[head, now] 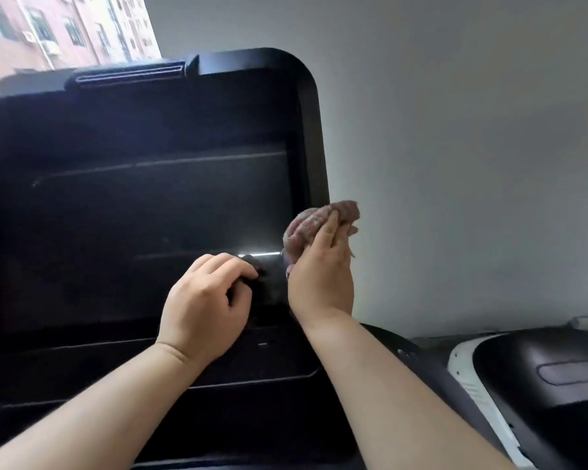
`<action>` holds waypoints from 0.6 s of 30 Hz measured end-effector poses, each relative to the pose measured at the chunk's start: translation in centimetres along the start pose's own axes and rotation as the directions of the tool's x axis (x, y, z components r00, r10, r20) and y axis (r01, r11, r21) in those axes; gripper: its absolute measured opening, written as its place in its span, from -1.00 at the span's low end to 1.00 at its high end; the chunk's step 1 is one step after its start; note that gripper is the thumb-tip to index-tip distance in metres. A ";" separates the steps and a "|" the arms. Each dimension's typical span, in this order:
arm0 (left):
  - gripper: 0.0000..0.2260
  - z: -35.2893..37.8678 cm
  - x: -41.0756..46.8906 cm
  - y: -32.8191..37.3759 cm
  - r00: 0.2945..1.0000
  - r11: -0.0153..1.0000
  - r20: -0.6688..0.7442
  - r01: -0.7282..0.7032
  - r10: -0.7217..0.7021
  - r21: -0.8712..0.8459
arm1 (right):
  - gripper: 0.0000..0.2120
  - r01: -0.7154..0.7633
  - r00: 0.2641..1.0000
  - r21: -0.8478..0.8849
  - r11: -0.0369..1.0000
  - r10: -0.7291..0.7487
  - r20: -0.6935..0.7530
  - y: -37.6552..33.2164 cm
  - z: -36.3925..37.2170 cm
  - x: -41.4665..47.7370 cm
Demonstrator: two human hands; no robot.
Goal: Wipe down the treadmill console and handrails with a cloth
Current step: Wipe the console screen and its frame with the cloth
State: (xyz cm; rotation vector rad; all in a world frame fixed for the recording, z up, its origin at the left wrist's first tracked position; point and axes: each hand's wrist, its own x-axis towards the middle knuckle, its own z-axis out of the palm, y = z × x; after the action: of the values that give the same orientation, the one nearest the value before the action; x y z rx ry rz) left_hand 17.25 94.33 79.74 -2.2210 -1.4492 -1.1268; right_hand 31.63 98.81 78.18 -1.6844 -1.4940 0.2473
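The black treadmill console (143,205) fills the left and middle of the head view, its dark glossy screen tilted toward me. My right hand (323,276) is shut on a bunched pinkish-brown cloth (314,222) pressed at the console's right edge, about mid-height. My left hand (207,300) rests on the lower right part of the screen with fingers curled around a small dark knob-like part; what it grips is hard to make out. No handrail is clearly visible.
A grey wall (455,147) stands behind and to the right. A black and white machine housing (530,378) lies at lower right. A window at top left shows brick buildings (48,32) outside.
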 end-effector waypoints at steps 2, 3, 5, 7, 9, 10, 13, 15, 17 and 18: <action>-0.84 -0.4 1.0 -0.7 1.000 1.000 -0.015 -0.010 0.010 0.015 | -0.14 -0.015 1.000 -0.019 1.000 0.015 0.001 -0.4 0.1 0.7; -0.84 -0.6 1.8 -1.1 1.000 1.000 -0.016 -0.009 0.009 0.023 | -0.17 -0.020 1.000 -0.033 0.999 0.020 -0.008 -0.9 -0.1 1.5; -0.83 -0.7 3.6 -1.8 1.000 0.999 0.002 0.019 -0.019 0.029 | -0.18 -0.024 1.000 -0.059 0.998 0.023 -0.013 -2.3 -0.6 3.8; -0.76 -0.7 5.5 -2.4 0.999 0.999 0.031 0.027 -0.028 0.033 | -0.15 -0.024 1.000 -0.077 0.997 0.024 -0.005 -3.9 -1.4 6.6; -0.71 -0.7 7.4 -2.9 0.998 0.998 0.054 0.030 -0.034 0.059 | -0.17 -0.014 1.000 -0.107 0.994 0.015 0.003 -5.5 -2.2 9.2; -0.68 -0.8 8.2 -3.2 0.998 0.997 0.056 0.031 -0.035 0.073 | -0.18 -0.003 1.000 -0.129 0.992 0.004 0.005 -6.3 -2.6 10.5; -0.64 -1.4 10.9 -4.2 0.999 0.994 0.038 0.020 -0.025 0.105 | -0.20 0.031 1.000 -0.169 0.985 -0.030 0.008 -8.3 -3.7 14.0; -0.63 -1.8 12.6 -5.3 0.999 0.990 0.039 0.007 -0.012 0.138 | -0.21 0.063 0.998 -0.194 0.979 -0.065 -0.007 -9.5 -4.2 15.9; -0.61 -2.4 14.2 -6.4 0.999 0.984 0.043 -0.008 0.000 0.178 | -0.21 0.111 0.993 -0.240 0.964 -0.119 -0.016 -10.2 -4.5 17.4; -0.60 -2.7 15.1 -7.0 0.999 0.981 0.044 -0.013 0.005 0.196 | -0.21 0.146 0.988 -0.275 0.950 -0.154 -0.008 -10.3 -4.6 17.9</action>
State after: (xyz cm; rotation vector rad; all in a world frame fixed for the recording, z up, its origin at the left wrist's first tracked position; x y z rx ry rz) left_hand 13.01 106.01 91.07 -2.1250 -1.4952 -0.8958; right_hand 31.93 111.88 94.81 -1.7665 -1.6855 -0.0704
